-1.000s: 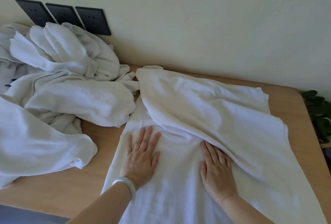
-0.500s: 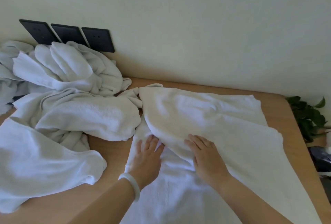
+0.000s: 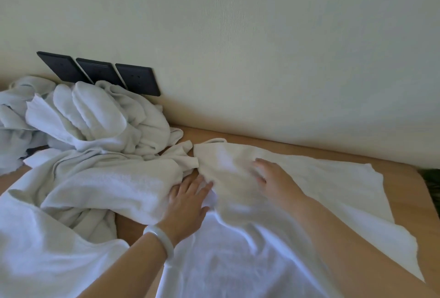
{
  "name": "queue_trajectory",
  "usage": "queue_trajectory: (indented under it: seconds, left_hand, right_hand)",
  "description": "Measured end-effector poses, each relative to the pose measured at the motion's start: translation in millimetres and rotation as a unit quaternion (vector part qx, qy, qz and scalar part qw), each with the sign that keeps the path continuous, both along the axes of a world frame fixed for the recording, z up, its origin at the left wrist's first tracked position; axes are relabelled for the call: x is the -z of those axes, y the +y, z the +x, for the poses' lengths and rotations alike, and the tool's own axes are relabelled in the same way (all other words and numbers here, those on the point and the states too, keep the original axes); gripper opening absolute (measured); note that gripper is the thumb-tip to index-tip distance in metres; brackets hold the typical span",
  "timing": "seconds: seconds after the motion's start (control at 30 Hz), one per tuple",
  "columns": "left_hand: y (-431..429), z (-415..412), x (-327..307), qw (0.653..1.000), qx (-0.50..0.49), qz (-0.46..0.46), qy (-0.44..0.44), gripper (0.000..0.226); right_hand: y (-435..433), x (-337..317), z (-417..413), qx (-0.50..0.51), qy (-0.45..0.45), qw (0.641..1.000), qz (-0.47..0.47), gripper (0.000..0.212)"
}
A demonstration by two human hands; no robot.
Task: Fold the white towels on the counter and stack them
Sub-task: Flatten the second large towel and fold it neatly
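Starting nearest the body: a pale bracelet (image 3: pixel 159 238) on the wrist, then the left hand (image 3: pixel 188 204) laid flat, fingers straight and slightly spread, pressing on the lower layer of the spread towel (image 3: pixel 238 262), gripping nothing. Just beyond and to the right, the right hand (image 3: pixel 273 179) resting palm-down on the folded-over flap, fingers loosely extended and a little blurred, no grip visible. Stretching from the near edge of the counter (image 3: pixel 400 192) away toward the wall (image 3: pixel 262 59), long axis roughly front to back, flap slanting from far left to near right. Probably smoothing ahead of the next fold: far left corner just past the left fingertips, far edge straight ahead of the right hand. Crowding the left hand's outer side, a heap of unfolded towels (image 3: pixel 95 166), up against the spread one. Farthest back, three dark sockets (image 3: pixel 137 79).
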State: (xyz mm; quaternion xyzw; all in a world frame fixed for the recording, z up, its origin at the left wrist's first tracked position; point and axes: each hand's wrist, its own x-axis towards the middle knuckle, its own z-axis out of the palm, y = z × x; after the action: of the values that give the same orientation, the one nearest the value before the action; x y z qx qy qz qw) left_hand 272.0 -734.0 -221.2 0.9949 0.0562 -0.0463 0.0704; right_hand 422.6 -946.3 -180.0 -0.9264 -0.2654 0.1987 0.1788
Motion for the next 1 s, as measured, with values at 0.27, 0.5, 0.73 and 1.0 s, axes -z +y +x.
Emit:
queue_trajectory:
  seconds: [0.27, 0.5, 0.73, 1.0]
  left_hand:
    - [-10, 31, 9, 0.995, -0.047, -0.044, 0.077, 0.079]
    - [16, 103, -13, 0.856, -0.367, -0.365, 0.005, 0.017]
    - [42, 130, -31, 0.56, -0.301, -0.765, 0.102, 0.075]
    - [61, 120, -70, 0.736, -0.047, -0.649, 0.189, 0.045]
  right_hand:
    - [-5, 41, 10, 0.021, -0.092, 0.985, -0.143, 0.048]
    - [-12, 31, 87, 0.083, -0.042, 0.995, -0.037, 0.04]
    - [-20, 22, 91, -0.047, -0.089, 0.989, -0.11, 0.029]
    - [-69, 11, 40, -0.098, -0.155, 0.983, 0.03, 0.037]
